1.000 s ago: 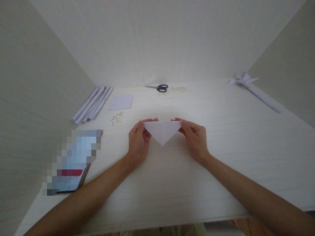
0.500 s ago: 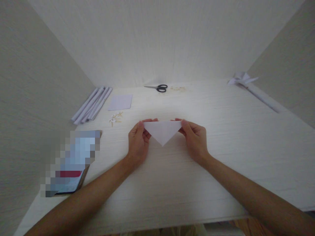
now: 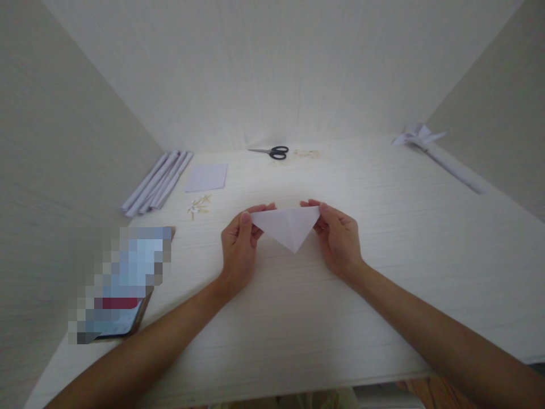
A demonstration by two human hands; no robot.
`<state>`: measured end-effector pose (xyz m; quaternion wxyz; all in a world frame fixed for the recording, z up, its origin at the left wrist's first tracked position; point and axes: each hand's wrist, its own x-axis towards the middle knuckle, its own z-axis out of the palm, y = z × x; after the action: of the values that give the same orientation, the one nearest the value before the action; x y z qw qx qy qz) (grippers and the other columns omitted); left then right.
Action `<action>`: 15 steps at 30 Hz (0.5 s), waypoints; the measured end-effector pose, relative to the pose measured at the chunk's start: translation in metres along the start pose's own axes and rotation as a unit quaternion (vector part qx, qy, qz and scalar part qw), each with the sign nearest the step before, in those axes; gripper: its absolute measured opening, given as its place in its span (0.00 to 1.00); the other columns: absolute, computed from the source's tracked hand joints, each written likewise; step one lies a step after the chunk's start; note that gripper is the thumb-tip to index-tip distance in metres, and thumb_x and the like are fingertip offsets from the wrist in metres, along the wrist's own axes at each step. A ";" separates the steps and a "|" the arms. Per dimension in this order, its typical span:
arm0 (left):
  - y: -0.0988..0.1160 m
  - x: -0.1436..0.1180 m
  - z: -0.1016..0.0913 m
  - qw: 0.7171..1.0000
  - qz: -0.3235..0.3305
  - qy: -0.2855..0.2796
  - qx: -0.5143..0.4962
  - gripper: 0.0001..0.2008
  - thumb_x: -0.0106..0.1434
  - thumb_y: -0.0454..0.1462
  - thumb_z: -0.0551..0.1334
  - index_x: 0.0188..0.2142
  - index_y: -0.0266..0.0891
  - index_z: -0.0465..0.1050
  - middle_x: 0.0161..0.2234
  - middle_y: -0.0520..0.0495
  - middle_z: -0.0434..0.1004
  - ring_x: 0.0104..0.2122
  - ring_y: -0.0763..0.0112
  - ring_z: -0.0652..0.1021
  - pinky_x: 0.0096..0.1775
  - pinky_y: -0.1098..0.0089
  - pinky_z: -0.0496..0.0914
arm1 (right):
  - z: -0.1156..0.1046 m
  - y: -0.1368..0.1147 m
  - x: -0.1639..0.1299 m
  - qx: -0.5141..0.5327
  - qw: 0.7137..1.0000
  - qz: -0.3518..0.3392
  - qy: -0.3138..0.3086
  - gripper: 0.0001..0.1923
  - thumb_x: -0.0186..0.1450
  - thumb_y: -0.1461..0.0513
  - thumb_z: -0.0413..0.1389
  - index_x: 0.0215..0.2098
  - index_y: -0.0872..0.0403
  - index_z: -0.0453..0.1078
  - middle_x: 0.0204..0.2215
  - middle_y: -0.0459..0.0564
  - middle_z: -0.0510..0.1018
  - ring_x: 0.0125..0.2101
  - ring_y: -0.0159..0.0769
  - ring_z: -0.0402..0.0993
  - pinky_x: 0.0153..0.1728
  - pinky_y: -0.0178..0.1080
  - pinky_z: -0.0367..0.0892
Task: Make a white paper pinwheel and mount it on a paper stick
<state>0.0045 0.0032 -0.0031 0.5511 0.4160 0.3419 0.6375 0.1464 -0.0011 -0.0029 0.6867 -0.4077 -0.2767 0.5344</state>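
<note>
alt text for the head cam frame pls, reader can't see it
Two bare hands hold a white paper triangle point-down over a pale table, the left hand pinching its left corner and the right hand its right corner. Farther back lie scissors, a flat paper square and rolled paper tubes; a folded paper piece on a stick lies at far right.

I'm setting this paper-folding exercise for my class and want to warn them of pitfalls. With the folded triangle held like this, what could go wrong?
1. The left hand and right hand pinch only the end corners of the paper triangle, held slightly tilted; the layers might slip and any crease could land crooked.
2. The scissors lie loose at the back of the table; a careless reach could meet the blades.
</note>
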 end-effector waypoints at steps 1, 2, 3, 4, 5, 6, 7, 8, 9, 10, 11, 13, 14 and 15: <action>0.000 0.000 0.000 1.000 0.000 -0.002 0.001 0.13 0.61 0.41 0.51 0.35 0.36 0.72 0.38 0.43 0.76 0.39 0.69 0.75 0.40 0.68 0.69 | 0.000 0.000 0.000 0.000 1.000 -0.004 0.000 0.08 0.57 0.61 0.54 0.28 0.54 0.74 0.30 0.48 0.79 0.31 0.31 0.73 0.40 0.39 0.66; 0.000 -0.001 0.000 1.000 0.000 -0.004 0.002 0.13 0.61 0.41 0.51 0.35 0.37 0.72 0.38 0.43 0.76 0.39 0.69 0.75 0.40 0.68 0.69 | -0.001 0.000 0.001 -0.002 1.000 -0.008 0.000 0.07 0.57 0.61 0.54 0.28 0.54 0.74 0.30 0.48 0.79 0.31 0.31 0.73 0.41 0.39 0.66; 0.000 -0.001 0.000 1.000 -0.001 -0.005 0.002 0.13 0.60 0.41 0.51 0.35 0.37 0.72 0.38 0.43 0.76 0.40 0.69 0.75 0.41 0.68 0.69 | -0.001 0.001 0.001 -0.006 1.000 -0.012 -0.001 0.07 0.57 0.61 0.54 0.28 0.54 0.74 0.30 0.48 0.79 0.32 0.31 0.73 0.41 0.40 0.66; 0.000 -0.001 0.000 1.000 -0.001 -0.005 0.003 0.13 0.60 0.41 0.52 0.35 0.37 0.72 0.38 0.43 0.76 0.40 0.69 0.75 0.41 0.68 0.69 | -0.002 0.001 0.001 -0.012 1.000 -0.018 -0.002 0.07 0.57 0.60 0.54 0.28 0.54 0.74 0.30 0.48 0.79 0.32 0.31 0.73 0.41 0.40 0.66; 0.000 -0.001 0.000 1.000 -0.003 -0.005 0.004 0.13 0.60 0.41 0.52 0.35 0.37 0.72 0.38 0.43 0.76 0.40 0.69 0.75 0.41 0.68 0.69 | -0.003 0.001 0.002 -0.021 0.999 -0.025 -0.004 0.08 0.57 0.60 0.54 0.28 0.54 0.73 0.30 0.48 0.79 0.32 0.32 0.74 0.41 0.40 0.66; 0.000 -0.001 0.001 1.000 -0.006 -0.003 0.005 0.13 0.60 0.42 0.52 0.35 0.37 0.72 0.38 0.43 0.76 0.40 0.69 0.75 0.41 0.68 0.68 | -0.003 0.001 0.002 -0.033 0.999 -0.033 -0.006 0.08 0.57 0.59 0.53 0.29 0.54 0.73 0.31 0.49 0.79 0.33 0.33 0.74 0.42 0.41 0.66; 0.000 -0.001 0.001 1.000 -0.012 0.001 0.004 0.13 0.60 0.42 0.52 0.34 0.37 0.72 0.38 0.42 0.76 0.39 0.69 0.75 0.41 0.68 0.68 | -0.004 0.001 0.001 -0.047 0.998 -0.044 -0.009 0.09 0.57 0.59 0.53 0.29 0.54 0.73 0.31 0.49 0.79 0.33 0.33 0.74 0.42 0.42 0.66; 0.000 0.000 0.001 1.000 -0.019 0.007 0.002 0.13 0.59 0.42 0.52 0.34 0.37 0.72 0.38 0.42 0.76 0.39 0.69 0.75 0.41 0.68 0.68 | -0.005 0.001 0.001 -0.061 0.997 -0.056 -0.012 0.10 0.58 0.58 0.53 0.30 0.54 0.73 0.32 0.49 0.79 0.34 0.34 0.74 0.41 0.42 0.66; 0.000 0.000 0.001 0.999 -0.028 0.014 -0.001 0.13 0.59 0.42 0.53 0.34 0.37 0.71 0.37 0.42 0.76 0.39 0.70 0.75 0.41 0.68 0.68 | -0.005 0.001 0.001 -0.074 0.995 -0.068 -0.016 0.10 0.58 0.57 0.53 0.31 0.54 0.73 0.32 0.50 0.79 0.34 0.35 0.74 0.41 0.43 0.66; 0.000 0.001 0.001 0.999 -0.038 0.023 -0.006 0.13 0.59 0.42 0.53 0.34 0.37 0.71 0.37 0.43 0.77 0.38 0.70 0.75 0.41 0.68 0.68 | -0.006 0.001 0.000 -0.084 0.993 -0.080 -0.022 0.11 0.58 0.57 0.53 0.31 0.54 0.73 0.32 0.50 0.79 0.35 0.36 0.74 0.41 0.43 0.66; 0.000 0.001 0.001 0.998 -0.046 0.032 -0.012 0.13 0.59 0.42 0.53 0.34 0.37 0.71 0.36 0.43 0.77 0.37 0.71 0.76 0.40 0.69 0.68 | -0.006 0.002 0.000 -0.092 0.991 -0.089 -0.028 0.11 0.58 0.57 0.53 0.31 0.54 0.73 0.32 0.50 0.79 0.35 0.36 0.74 0.41 0.44 0.66; 0.000 0.003 0.001 0.997 -0.059 0.047 -0.020 0.12 0.59 0.42 0.53 0.33 0.36 0.71 0.35 0.43 0.77 0.36 0.71 0.76 0.40 0.69 0.69 | -0.006 0.002 -0.001 -0.097 0.990 -0.098 -0.036 0.11 0.58 0.56 0.53 0.32 0.53 0.73 0.33 0.49 0.79 0.36 0.36 0.73 0.42 0.43 0.66; 0.000 0.003 0.001 0.996 -0.063 0.053 -0.022 0.12 0.59 0.42 0.53 0.33 0.36 0.71 0.35 0.43 0.77 0.35 0.72 0.76 0.39 0.69 0.69 | -0.006 0.002 -0.001 -0.096 0.990 -0.097 -0.039 0.11 0.58 0.57 0.53 0.32 0.53 0.73 0.33 0.49 0.79 0.36 0.35 0.73 0.43 0.43 0.66; 0.000 0.004 0.001 0.996 -0.065 0.058 -0.023 0.12 0.59 0.42 0.54 0.33 0.36 0.71 0.35 0.43 0.77 0.35 0.72 0.76 0.39 0.69 0.69 | -0.006 0.003 -0.001 -0.095 0.990 -0.095 -0.041 0.10 0.58 0.57 0.53 0.33 0.52 0.73 0.34 0.48 0.78 0.37 0.35 0.73 0.43 0.43 0.66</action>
<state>0.0053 0.0070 -0.0025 0.5803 0.3424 0.3849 0.6308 0.1492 -0.0036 -0.0080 0.6806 -0.4205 -0.3921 0.4542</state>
